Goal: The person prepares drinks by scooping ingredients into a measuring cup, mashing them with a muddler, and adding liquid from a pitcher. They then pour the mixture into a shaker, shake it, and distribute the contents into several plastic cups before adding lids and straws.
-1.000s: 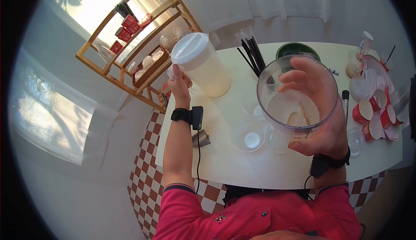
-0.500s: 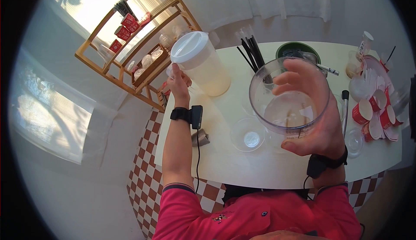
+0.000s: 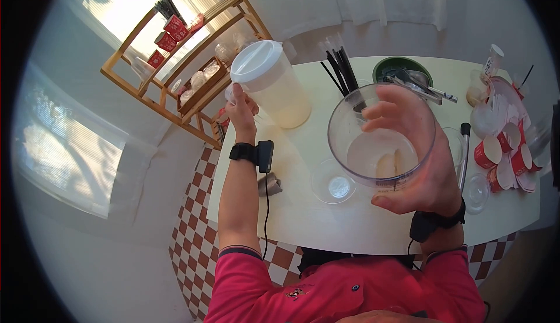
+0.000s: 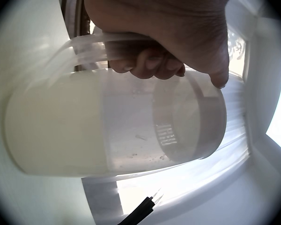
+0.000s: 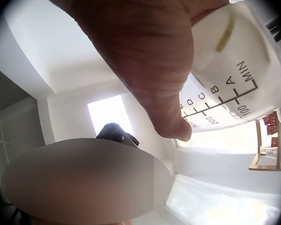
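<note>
My left hand [image 3: 241, 112] grips the handle of a tall clear pitcher [image 3: 287, 98], its thumb up by the white lid [image 3: 255, 61]. The pitcher stands upright on the table, pale cloudy liquid [image 4: 56, 126] filling about its lower half. In my right hand [image 3: 430, 174] is a wide clear measuring cup [image 3: 357, 170], held up over the table with its mouth tilted toward the head camera. The right wrist view shows its printed scale [image 5: 236, 97] and a tan streak [image 5: 226, 33] on it. Fingers wrap the cup's far side, with the thumb on the near side.
Behind the cup stand black straws [image 3: 344, 72] and a green bowl [image 3: 402, 60] with metal utensils. A clear dish [image 3: 326, 191] and grey cloth [image 3: 272, 184] lie in front. Right of the hand are a black-ended metal rod [image 3: 464, 159], a clear lid [image 3: 477, 193] and red paper cups [image 3: 487, 151].
My right hand has moved the measuring cup a little left and toward me, uncovering more of the green bowl and its utensils. The left hand and pitcher have barely moved.
</note>
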`<state>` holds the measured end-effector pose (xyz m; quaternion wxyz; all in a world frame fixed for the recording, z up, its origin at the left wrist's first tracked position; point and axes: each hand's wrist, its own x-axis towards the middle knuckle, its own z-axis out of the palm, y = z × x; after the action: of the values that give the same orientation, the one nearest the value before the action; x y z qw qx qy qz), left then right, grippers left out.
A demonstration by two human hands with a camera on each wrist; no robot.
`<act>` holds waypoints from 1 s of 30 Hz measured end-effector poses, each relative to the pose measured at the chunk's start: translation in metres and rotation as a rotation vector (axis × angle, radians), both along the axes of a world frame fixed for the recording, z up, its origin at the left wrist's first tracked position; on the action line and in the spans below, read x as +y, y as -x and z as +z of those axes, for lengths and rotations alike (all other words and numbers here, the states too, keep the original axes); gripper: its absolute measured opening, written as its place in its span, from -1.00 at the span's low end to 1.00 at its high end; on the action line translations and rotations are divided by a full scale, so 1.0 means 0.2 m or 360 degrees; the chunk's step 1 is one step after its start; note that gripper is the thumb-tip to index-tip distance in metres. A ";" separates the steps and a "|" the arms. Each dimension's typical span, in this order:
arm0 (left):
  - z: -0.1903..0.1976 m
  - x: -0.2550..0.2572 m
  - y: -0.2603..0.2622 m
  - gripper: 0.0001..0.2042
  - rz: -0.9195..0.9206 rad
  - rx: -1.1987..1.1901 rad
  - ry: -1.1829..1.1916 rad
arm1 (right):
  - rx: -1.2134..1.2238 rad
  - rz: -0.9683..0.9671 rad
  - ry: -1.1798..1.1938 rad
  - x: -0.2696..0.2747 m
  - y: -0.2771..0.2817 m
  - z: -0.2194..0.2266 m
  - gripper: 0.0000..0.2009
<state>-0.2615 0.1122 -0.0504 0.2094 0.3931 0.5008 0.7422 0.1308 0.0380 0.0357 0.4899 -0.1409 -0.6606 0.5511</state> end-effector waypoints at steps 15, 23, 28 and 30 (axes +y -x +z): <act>0.01 0.00 -0.01 -0.44 0.0019 0.0003 -0.0002 | -0.0034 -0.0096 0.0017 -0.01 0.02 0.00 0.17; -0.01 0.01 0.00 -0.45 0.0000 -0.0007 -0.0009 | 0.0041 -0.0227 -0.0109 0.04 -0.04 -0.01 0.12; -0.01 0.00 0.00 -0.46 0.0001 -0.0011 -0.0013 | 0.0098 -0.0159 -0.0032 0.01 -0.02 0.00 0.09; 0.00 0.00 -0.01 -0.47 0.0010 0.0001 -0.0018 | 0.0078 -0.0114 -0.0014 0.00 -0.01 0.00 0.10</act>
<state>-0.2593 0.1121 -0.0502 0.2048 0.3931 0.4979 0.7454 0.1331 0.0385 0.0360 0.5259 -0.1487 -0.6453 0.5337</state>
